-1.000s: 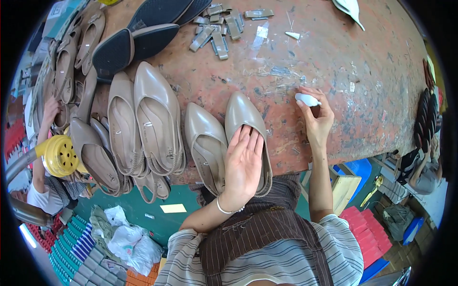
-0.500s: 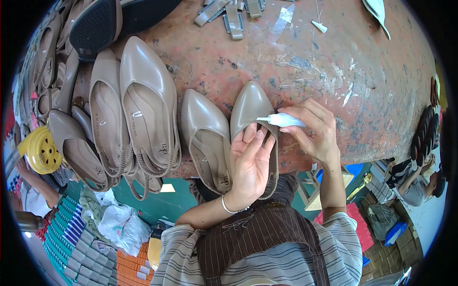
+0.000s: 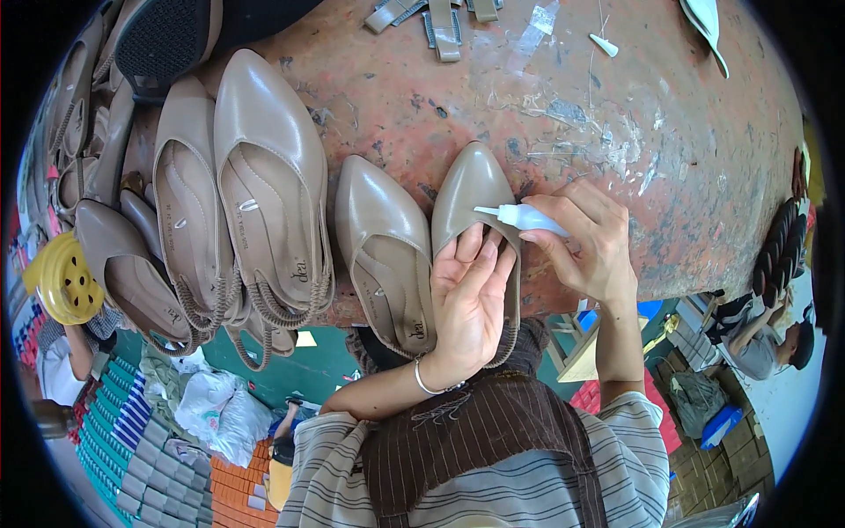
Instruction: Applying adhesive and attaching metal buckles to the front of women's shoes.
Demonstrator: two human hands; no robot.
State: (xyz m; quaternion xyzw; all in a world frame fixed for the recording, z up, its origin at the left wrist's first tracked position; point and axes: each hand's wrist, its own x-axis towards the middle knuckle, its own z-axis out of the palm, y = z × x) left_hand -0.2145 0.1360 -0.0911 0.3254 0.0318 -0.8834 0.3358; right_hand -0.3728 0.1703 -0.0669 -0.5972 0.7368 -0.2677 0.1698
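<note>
A taupe pointed slingback shoe (image 3: 471, 180) lies in front of me, toe away. My left hand (image 3: 471, 304) is palm up in its opening, fingertips tucked under the edge of the upper and the thumb beside them. Between the fingers and thumb of my right hand (image 3: 591, 238) is a small white glue bottle (image 3: 532, 218). Its narrow nozzle points left, over the front of the upper; whether it touches cannot be told. Left of this shoe lies a second taupe slingback (image 3: 378, 202), its insole showing.
More taupe slingbacks (image 3: 268, 114) crowd the left of the worn red table (image 3: 704, 176). Strap pieces (image 3: 440, 31) lie at the far edge, near a small white cone-shaped cap (image 3: 605, 45). A yellow round object (image 3: 66, 280) sits at far left. Other people (image 3: 766, 343) are at the sides.
Both hands have shifted slightly right in view, along with the shoe. The bottle's nozzle stays over the upper. My grip looks the same.
</note>
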